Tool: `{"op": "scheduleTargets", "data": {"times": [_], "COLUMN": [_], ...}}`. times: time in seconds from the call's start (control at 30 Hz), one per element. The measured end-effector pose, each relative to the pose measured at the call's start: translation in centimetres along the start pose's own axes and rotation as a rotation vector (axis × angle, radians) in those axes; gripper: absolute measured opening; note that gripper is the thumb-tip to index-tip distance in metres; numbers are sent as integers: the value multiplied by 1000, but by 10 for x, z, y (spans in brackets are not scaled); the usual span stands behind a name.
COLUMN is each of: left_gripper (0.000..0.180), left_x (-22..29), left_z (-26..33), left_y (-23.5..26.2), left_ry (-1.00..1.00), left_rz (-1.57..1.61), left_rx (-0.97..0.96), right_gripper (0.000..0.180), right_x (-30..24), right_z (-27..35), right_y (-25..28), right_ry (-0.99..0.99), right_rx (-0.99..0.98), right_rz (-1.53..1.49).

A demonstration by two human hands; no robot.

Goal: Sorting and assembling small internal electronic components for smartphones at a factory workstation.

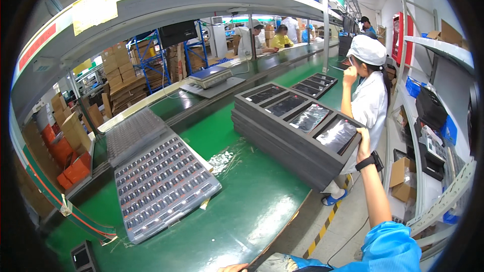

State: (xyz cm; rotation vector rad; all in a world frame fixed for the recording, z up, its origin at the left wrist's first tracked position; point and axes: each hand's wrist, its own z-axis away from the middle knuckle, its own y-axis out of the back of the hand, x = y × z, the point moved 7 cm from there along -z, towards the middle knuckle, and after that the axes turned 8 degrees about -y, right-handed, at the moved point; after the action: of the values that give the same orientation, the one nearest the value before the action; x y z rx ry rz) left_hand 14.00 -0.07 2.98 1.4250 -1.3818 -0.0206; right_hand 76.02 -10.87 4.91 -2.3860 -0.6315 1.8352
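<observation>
A tall stack of black foam trays (282, 143) stands on the green bench at the right edge. Flat dark screen-like panels (334, 136) in clear film lie in the top tray's cells. My right hand (363, 145) grips the near right corner of that top tray, a black band round the wrist. Only some fingers of my left hand (233, 268) show, by the bench's front edge at the bottom; the rest is cut off. Left of the stack lies a clear plastic tray (177, 217) with rows of small dark parts.
Behind the plastic tray lies another grey tray (133, 136). A flat scale (209, 76) stands farther back. A co-worker in a white cap (367, 50) stands just beyond the stack, by another foam tray (315, 85). Shelves (428, 146) line the right; a small black case (83, 258) lies lower left.
</observation>
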Motion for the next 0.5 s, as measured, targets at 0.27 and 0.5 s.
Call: {"op": "scheduleTargets", "data": {"times": [0.27, 0.5], "left_gripper": [16, 15], "left_x": [1, 2], "left_z": [-9, -15], "left_y": [-7, -11], "left_ry": [-6, 12], "left_rz": [-80, -99], "left_rx": [27, 20], "right_gripper": [32, 28], "right_x": [-26, -11], "right_z": [26, 4], "right_y": [-14, -10], "right_ry": [26, 105], "right_rx": [-3, -18], "right_rz": [61, -46]}}
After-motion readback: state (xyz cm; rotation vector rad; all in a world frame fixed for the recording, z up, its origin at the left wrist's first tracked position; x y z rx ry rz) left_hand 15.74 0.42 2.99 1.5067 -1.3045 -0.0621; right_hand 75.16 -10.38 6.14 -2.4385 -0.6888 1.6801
